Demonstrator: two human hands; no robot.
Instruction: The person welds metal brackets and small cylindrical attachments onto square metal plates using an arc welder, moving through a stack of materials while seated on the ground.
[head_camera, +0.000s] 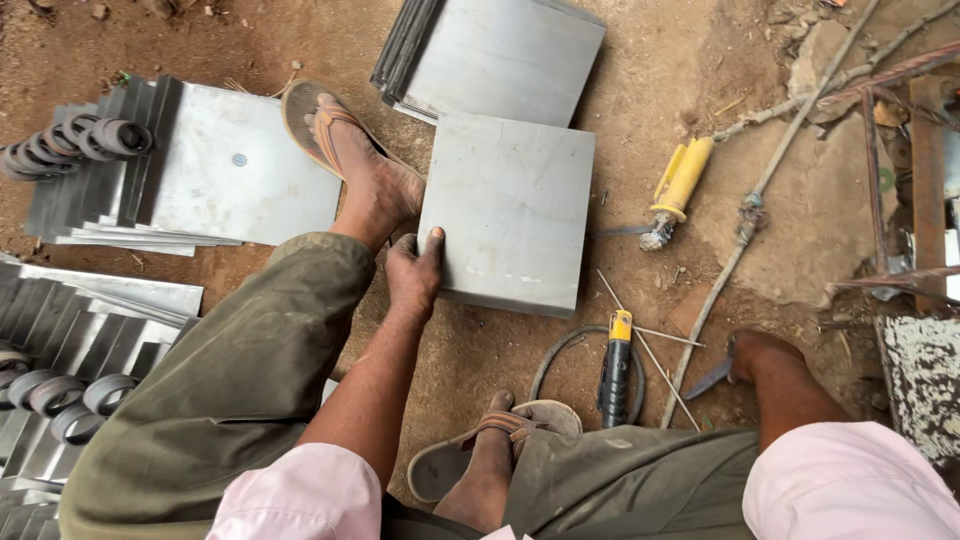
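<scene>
My left hand (415, 272) grips the left edge of a square grey metal plate (510, 205) lying on the dirt, thumb on top. My right hand (752, 352) is low at the right, closed on a dark metal tool (712, 378) whose tip points left; most of the hand is hidden behind my knee. My left foot in a sandal (345, 150) rests beside the plate, partly on another stack. My right foot (490, 450) is below the plate.
A stack of plates (500, 50) lies at the top, another stack (230, 175) at left with metal rings (80, 145). More plates and rings (70, 370) sit lower left. A yellow-handled tool (680, 185), black-yellow electrode holder (617, 365), rods (640, 340) and rusty frame (900, 180) lie right.
</scene>
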